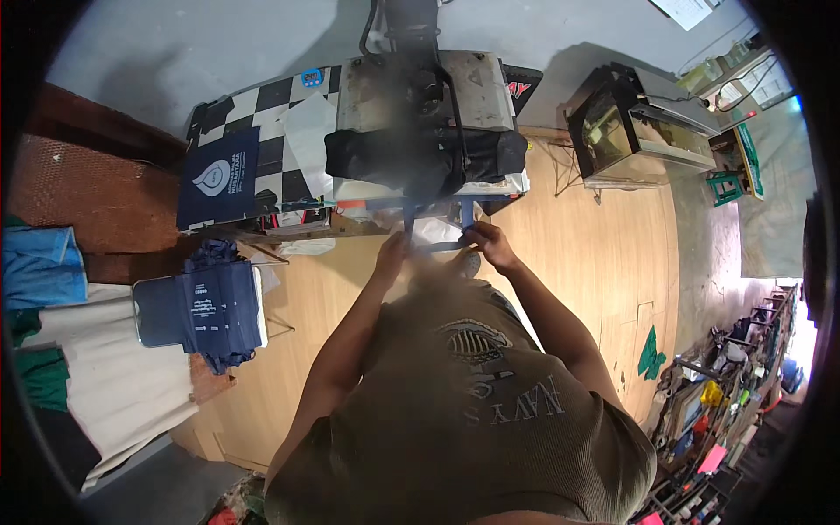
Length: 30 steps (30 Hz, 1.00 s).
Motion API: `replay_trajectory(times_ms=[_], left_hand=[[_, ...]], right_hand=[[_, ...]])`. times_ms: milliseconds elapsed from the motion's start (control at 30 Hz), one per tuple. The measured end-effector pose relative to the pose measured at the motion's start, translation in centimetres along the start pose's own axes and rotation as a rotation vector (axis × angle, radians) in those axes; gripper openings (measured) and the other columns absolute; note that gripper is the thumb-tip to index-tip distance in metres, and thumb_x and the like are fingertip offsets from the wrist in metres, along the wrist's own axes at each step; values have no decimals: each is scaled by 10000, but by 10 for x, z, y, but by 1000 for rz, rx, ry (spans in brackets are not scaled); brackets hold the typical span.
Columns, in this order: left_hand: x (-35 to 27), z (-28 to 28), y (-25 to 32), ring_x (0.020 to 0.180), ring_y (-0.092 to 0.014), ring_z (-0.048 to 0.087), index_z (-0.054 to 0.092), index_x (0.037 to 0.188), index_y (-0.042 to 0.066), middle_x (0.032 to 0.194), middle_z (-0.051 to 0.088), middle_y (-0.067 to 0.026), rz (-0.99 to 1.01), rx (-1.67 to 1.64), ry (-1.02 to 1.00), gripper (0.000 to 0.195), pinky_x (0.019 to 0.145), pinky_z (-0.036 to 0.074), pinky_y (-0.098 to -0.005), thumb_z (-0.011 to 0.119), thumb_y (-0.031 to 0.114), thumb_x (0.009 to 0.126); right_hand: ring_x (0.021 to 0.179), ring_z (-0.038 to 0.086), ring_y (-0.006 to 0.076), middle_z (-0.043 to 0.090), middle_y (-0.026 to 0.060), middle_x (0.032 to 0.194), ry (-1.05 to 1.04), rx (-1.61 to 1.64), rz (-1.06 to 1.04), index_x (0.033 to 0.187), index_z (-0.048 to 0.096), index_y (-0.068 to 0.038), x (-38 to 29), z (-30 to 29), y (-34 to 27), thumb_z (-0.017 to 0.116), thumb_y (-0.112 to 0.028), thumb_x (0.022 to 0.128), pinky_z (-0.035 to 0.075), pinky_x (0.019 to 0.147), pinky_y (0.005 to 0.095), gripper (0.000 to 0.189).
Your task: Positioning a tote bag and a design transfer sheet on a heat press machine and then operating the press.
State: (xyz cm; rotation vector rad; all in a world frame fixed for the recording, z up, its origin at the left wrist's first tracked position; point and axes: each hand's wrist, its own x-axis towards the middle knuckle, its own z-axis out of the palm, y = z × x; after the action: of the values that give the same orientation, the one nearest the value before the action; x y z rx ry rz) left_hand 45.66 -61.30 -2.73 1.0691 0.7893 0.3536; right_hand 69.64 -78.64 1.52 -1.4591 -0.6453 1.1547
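Observation:
My left hand and my right hand are in front of a heat press. Between them runs a dark blue fabric strap, its two ends rising to the front edge of the press. The fingers of my right hand pinch the strap at its right bend. At the left bend, my left hand closes around the strap, partly hidden by a dark blur down the middle of the view. Black cloth hangs across the front of the press, over a pale lower platen. What the strap joins is mostly hidden.
Left of the press, a dark blue printed fabric piece and a blue timer lie on a checkered tabletop. Folded navy bags are stacked further left. A glass tank stands at right; green cloth lies on the floor.

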Motion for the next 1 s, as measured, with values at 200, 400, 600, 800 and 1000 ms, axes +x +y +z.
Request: replay_trajectory(times_ms=[200,400,600,800,1000], left_hand=[[-16,15,29,1036,-193,647,635,1101,72,1043,685,-58,-143,-57,-120,316,930,508,-382,485,349,1076],[-16,13,41,1071,-181,640,644,1174,63,1104,694,-46,-6,249,-206,245,921,505,-367,549,242,1035],[-22,-51,54,624,-90,597,689,1040,50,828,692,-38,168,113,242,127,559,478,-244,621,150,1001],[-13,-63,161,525,-30,455,675,743,67,603,556,48,496,329,391,316,472,305,-230,724,278,972],[47,18,289,630,-72,536,666,986,35,798,629,-11,474,261,156,338,580,441,-234,686,372,988]], right_hand=[[887,663,158,701,57,992,-56,-29,44,1125,685,-3,-1,-12,7,636,-173,990,556,769,316,223],[929,688,193,705,93,1096,-61,-112,13,1227,655,10,-3,-18,11,687,-148,953,573,816,334,318],[912,719,211,712,148,1182,-22,-528,101,1414,545,-31,-13,-51,-27,705,-215,944,574,772,325,530],[681,719,250,747,168,1026,-61,-888,245,1308,622,-37,-31,-76,-166,669,-271,956,572,690,355,425],[780,670,120,716,69,996,-5,-403,-318,1258,618,-17,22,-47,-245,639,-163,997,537,693,279,300]])
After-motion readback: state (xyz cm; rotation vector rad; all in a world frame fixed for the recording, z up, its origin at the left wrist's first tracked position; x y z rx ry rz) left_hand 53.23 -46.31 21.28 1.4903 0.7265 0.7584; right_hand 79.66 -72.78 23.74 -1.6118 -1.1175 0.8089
